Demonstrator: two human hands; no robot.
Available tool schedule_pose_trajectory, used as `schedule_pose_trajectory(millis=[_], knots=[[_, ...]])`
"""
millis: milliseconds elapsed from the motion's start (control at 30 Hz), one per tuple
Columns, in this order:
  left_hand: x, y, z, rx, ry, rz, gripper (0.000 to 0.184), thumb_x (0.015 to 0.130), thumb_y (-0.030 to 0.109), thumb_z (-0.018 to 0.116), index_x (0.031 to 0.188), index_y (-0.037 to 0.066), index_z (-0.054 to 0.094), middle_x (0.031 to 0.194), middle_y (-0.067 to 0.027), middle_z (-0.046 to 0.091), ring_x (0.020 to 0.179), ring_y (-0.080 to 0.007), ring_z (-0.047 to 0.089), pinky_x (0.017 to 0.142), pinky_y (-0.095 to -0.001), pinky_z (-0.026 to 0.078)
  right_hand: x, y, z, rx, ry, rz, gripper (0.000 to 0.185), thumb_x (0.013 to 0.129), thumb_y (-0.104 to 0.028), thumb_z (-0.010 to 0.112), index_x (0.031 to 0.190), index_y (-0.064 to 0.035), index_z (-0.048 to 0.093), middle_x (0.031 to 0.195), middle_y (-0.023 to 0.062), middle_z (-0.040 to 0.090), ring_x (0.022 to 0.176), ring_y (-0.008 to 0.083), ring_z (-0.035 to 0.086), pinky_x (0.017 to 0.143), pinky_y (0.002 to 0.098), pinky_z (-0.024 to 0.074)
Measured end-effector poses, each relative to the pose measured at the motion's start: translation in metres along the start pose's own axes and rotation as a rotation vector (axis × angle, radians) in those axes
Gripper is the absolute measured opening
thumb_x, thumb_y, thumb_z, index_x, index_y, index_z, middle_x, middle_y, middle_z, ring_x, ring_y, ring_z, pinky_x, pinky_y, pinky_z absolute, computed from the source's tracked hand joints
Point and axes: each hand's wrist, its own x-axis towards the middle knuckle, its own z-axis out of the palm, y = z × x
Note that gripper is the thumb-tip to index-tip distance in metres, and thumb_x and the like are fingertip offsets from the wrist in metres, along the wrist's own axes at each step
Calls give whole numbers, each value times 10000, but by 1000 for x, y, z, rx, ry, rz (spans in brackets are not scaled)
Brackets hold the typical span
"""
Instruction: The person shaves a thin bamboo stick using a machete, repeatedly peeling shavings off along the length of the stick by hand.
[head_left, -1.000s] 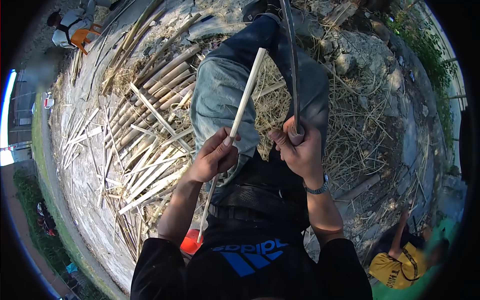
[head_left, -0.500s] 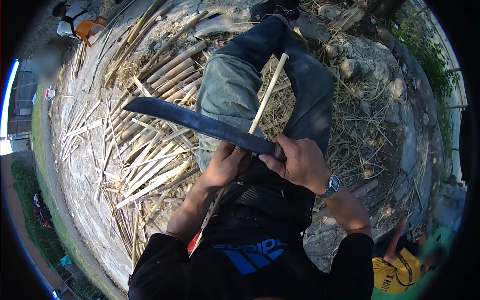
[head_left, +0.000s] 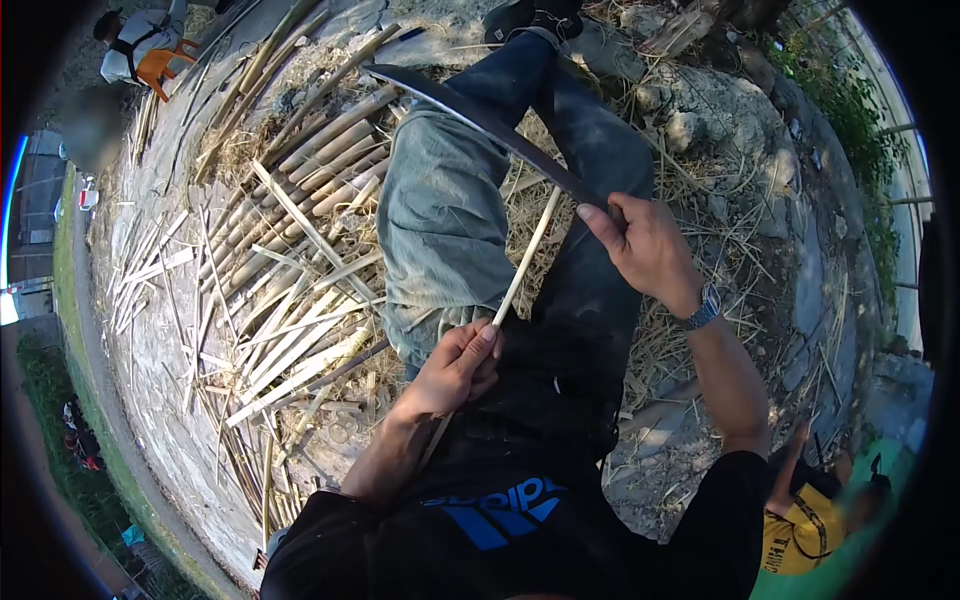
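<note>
My left hand (head_left: 460,368) is closed around a thin pale bamboo strip (head_left: 527,262). The strip slants up and away between my legs, and its lower end runs back under my left forearm. In my right hand (head_left: 648,252) is a machete (head_left: 490,128), its handle mostly hidden by the fingers. The long dark blade points up and to the left over my thighs, crossing near the strip's far end. Whether blade and strip touch I cannot tell. My jeans (head_left: 450,210) lie beneath both.
Several bamboo poles (head_left: 322,165) and a heap of split strips (head_left: 290,350) lie to the left. Shavings (head_left: 715,270) and rocks (head_left: 740,140) cover the ground to the right. One person (head_left: 148,45) sits on an orange chair; another in yellow (head_left: 800,530) is at lower right.
The machete has moved up and right, away from my left hand, and its blade now tilts more steeply. My left hand has shifted slightly down, still holding the strip.
</note>
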Motion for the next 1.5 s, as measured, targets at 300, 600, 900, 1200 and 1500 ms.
schedule_pose_trajectory(millis=[300, 600, 900, 1200, 1500], knots=[[-17, 56, -14, 512, 262, 374, 344, 1125, 288, 412, 935, 29, 535, 598, 65, 371, 491, -33, 298, 453, -234, 225, -4, 8, -3, 647, 148, 389, 501, 983, -433, 676, 714, -26, 560, 495, -20, 464, 428, 72, 460, 469, 269, 423], [-210, 238, -40, 867, 1464, 1884, 267, 1065, 172, 468, 1043, -74, 569, 640, -42, 430, 496, -114, 354, 458, -233, 278, -43, -39, 22, 833, 25, 218, 292, 910, -211, 781, 836, -15, 577, 628, 14, 614, 505, 78, 598, 490, 246, 484], [-139, 193, -35, -32, 661, 2128, 220, 1068, 176, 390, 1044, 90, 590, 762, -79, 632, 713, -220, 632, 729, -409, 570, -40, -110, 75, 1351, 90, 40, 258, 890, -76, 798, 856, -44, 544, 1198, 186, 676, 981, 206, 727, 672, 278, 614], [38, 4, -4, -208, 436, 1221, 403, 1127, 411, 275, 1359, 178, 507, 1607, -243, 336, 1473, -414, 371, 1158, -547, 430, 4, -78, 93, 1362, 386, 268, 187, 948, -89, 731, 1009, 48, 619, 1295, 203, 636, 1123, 300, 691, 810, 390, 668], [-22, 26, -14, 199, 405, 341, 353, 1108, 244, 420, 1208, -33, 615, 1198, -202, 707, 1195, -303, 655, 972, -401, 543, 7, -19, 83, 1396, 623, 382, 267, 819, 87, 743, 901, -49, 528, 1085, 150, 653, 853, 224, 710, 766, 354, 652]])
